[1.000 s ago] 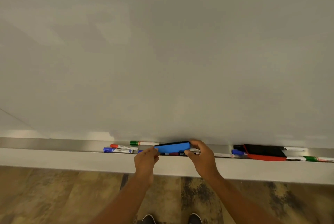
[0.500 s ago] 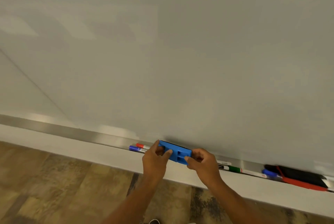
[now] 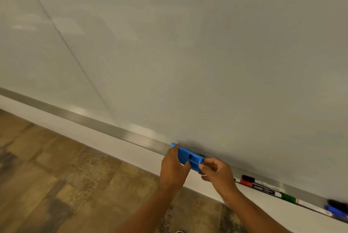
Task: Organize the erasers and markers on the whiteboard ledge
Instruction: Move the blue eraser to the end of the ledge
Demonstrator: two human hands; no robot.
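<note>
A blue eraser (image 3: 189, 156) is held over the metal whiteboard ledge (image 3: 98, 122), tilted so its moulded back faces me. My left hand (image 3: 174, 168) grips its left end and my right hand (image 3: 216, 173) pinches its right end. To the right on the ledge lie a black-capped marker (image 3: 250, 178), a red-capped marker (image 3: 246, 183), a green-capped marker (image 3: 290, 198) and a blue-capped marker (image 3: 335, 211). My hands hide whatever lies on the ledge beneath them.
The whiteboard (image 3: 188, 54) fills most of the view, with a panel seam (image 3: 66, 44) running down its left part. The ledge stretches bare to the left. A white band (image 3: 113, 144) runs under the ledge, above the wood-pattern floor (image 3: 56, 176).
Both hands have carried the blue eraser leftward along the ledge and turned its moulded back toward me. My view has swung left, and the red-and-black eraser has left the frame.
</note>
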